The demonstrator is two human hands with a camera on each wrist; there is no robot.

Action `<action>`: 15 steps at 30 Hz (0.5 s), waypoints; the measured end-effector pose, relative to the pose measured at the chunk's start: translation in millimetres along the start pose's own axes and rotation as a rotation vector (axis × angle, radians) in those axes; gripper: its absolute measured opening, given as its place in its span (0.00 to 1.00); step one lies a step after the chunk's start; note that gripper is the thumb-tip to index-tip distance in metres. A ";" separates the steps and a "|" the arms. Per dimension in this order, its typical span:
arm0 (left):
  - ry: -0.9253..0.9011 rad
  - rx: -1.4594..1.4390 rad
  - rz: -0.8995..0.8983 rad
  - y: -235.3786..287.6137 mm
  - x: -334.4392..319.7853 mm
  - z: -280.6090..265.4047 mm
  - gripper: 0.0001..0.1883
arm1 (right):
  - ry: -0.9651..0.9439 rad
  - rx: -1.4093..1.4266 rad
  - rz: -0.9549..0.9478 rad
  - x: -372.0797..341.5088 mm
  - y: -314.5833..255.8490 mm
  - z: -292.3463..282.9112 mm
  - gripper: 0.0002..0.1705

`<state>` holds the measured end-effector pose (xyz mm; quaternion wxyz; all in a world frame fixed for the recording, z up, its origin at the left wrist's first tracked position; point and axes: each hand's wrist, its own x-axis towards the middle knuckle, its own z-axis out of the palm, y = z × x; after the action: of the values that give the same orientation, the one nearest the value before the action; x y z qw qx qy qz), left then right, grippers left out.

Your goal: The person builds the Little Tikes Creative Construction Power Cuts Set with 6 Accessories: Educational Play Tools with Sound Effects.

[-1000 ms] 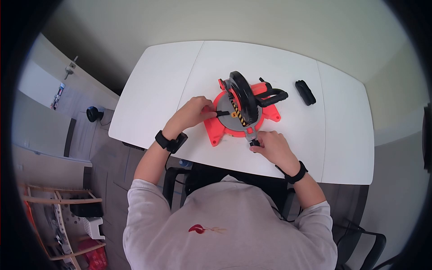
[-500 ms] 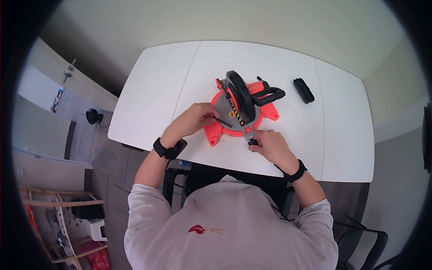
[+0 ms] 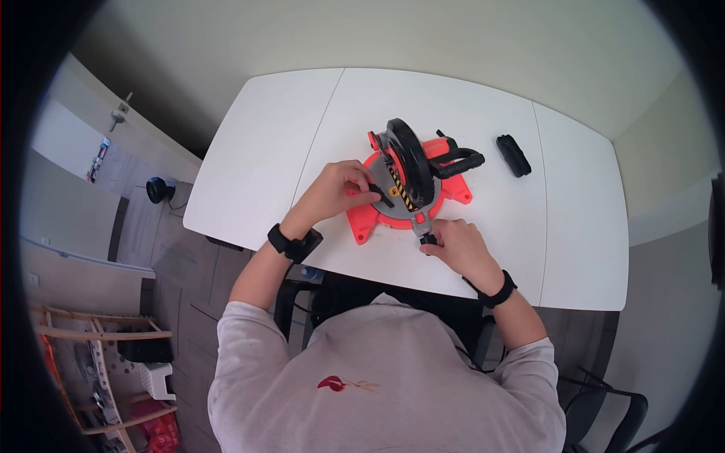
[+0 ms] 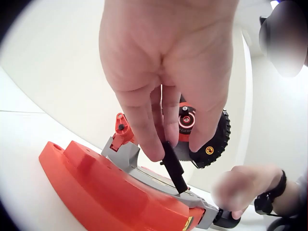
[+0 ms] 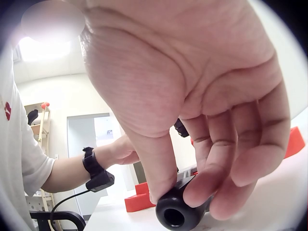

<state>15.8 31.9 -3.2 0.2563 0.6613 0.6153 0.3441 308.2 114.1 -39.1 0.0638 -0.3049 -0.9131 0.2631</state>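
Observation:
A toy miter saw with a red base [image 3: 362,224], a grey round turntable [image 3: 384,211] and a black blade guard stands on the white table. My left hand [image 3: 334,191] pinches a small black bar [image 3: 386,199] between thumb and fingers over the turntable's left side. In the left wrist view the black bar [image 4: 174,169] slants down, its far end close to the grey surface. My right hand [image 3: 462,246] grips the black knob [image 3: 427,239] at the front of the turntable. The right wrist view shows the round hollow end of the black knob [image 5: 167,205] between thumb and fingers.
A dark oblong case [image 3: 513,155] lies on the white table [image 3: 578,226] right of the saw. The saw's black carrying handle [image 3: 458,160] sticks out to the right. Dark chairs [image 3: 627,415] stand near the table's front edge.
The left hand has moved up and right over the turntable. Its black bar has turned from lying nearly sideways to slanting toward the lower right. The right hand keeps its grip on the knob.

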 end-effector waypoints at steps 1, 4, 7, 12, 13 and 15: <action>0.035 -0.031 -0.008 -2.7 1.3 1.8 0.08 | 0.002 0.001 -0.002 0.0 0.4 0.4 0.21; 0.112 -0.092 -0.060 -11.8 4.3 6.1 0.08 | 0.007 0.005 -0.007 -0.1 0.0 -0.2 0.21; 0.133 -0.085 -0.139 -17.4 7.6 6.0 0.10 | -0.005 0.009 0.004 0.3 -0.3 -0.9 0.21; 0.145 -0.119 -0.197 -32.7 9.6 8.7 0.10 | -0.009 0.014 0.013 0.0 -1.9 -3.8 0.21; 0.138 -0.155 -0.211 -32.4 9.5 8.1 0.09 | -0.009 0.017 0.011 0.0 -1.9 -4.1 0.21; 0.124 -0.229 -0.239 -29.0 9.1 5.0 0.08 | -0.009 0.015 0.010 0.6 -1.1 -3.1 0.21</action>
<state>1.2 44.5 -27.2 0.3306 0.5276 0.6608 0.4192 308.0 115.1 -35.9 0.0606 -0.3077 -0.9098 0.2718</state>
